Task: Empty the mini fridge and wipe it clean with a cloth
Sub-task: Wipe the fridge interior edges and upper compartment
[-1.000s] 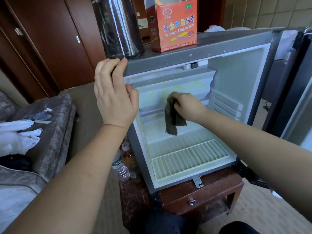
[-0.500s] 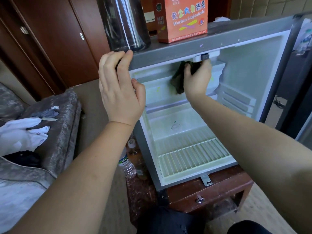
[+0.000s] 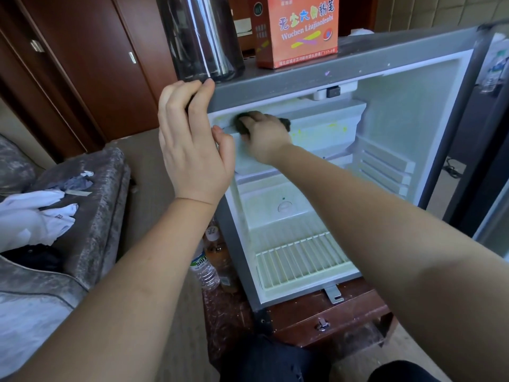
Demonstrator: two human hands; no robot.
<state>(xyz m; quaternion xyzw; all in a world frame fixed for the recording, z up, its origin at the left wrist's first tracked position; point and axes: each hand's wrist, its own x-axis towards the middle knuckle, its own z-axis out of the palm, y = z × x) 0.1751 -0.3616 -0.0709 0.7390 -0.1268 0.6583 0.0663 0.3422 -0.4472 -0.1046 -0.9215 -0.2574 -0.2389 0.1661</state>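
The grey mini fridge (image 3: pixel 358 67) stands open on a low wooden stand, its white inside bare except for a wire shelf (image 3: pixel 303 260) at the bottom. My left hand (image 3: pixel 192 144) grips the fridge's top left front corner. My right hand (image 3: pixel 264 136) reaches inside and presses a dark cloth (image 3: pixel 242 124) against the top left of the freezer compartment flap (image 3: pixel 325 128), which has yellow smears. Most of the cloth is hidden under my hand.
An orange box (image 3: pixel 297 28) and a dark glossy cylinder (image 3: pixel 203 37) stand on top of the fridge. Bottles (image 3: pixel 205 266) stand on the floor by the fridge's left side. A grey sofa (image 3: pixel 91 210) with white clothes is at left. The fridge door (image 3: pixel 493 133) hangs open at right.
My right hand with the cloth rose from the middle of the fridge to the top by the switch, then slid left along the freezer flap. My left hand stayed on the corner.
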